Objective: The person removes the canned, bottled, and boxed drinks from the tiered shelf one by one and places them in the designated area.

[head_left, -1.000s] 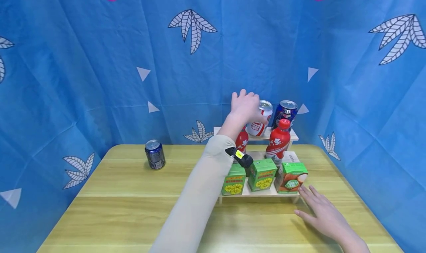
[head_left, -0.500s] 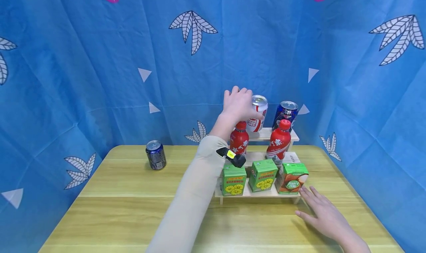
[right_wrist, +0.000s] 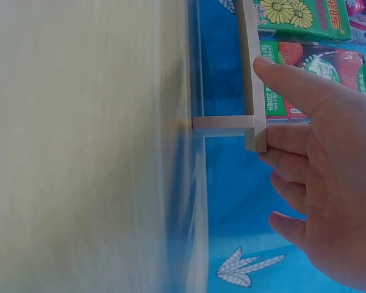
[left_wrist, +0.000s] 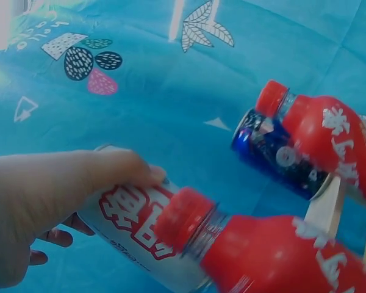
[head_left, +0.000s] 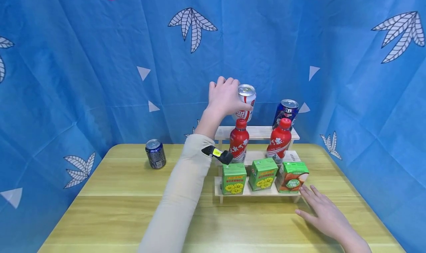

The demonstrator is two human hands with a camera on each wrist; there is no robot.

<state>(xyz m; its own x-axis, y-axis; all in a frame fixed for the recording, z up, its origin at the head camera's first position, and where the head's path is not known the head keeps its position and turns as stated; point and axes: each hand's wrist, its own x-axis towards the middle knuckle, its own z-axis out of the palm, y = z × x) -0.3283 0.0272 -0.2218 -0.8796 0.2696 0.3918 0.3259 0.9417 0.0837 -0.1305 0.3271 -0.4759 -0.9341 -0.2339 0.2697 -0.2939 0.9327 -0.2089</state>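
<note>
My left hand (head_left: 226,97) grips a white and red drink can (head_left: 247,101), raised above the left part of a stepped wooden rack's top shelf (head_left: 257,132). In the left wrist view the thumb lies across the can (left_wrist: 134,223), and a red bottle (left_wrist: 262,250) hides part of it. My right hand (head_left: 324,216) has its fingers extended at the rack's front right corner. In the right wrist view the fingertips of the right hand (right_wrist: 329,159) touch the end of the bottom shelf (right_wrist: 251,91), close to a green and brown drink carton (head_left: 293,177).
A blue can (head_left: 286,112) stands at the right of the top shelf. Two red bottles, one at left (head_left: 239,140), occupy the middle level. Green cartons (head_left: 263,175) line the bottom. Another dark blue can (head_left: 155,155) stands on the table (head_left: 133,208) at left. A blue curtain (head_left: 100,60) surrounds the table.
The left hand has lifted the white and red can off the top shelf and carried it left, uncovering the left red bottle. The right hand has stayed by the rack corner.
</note>
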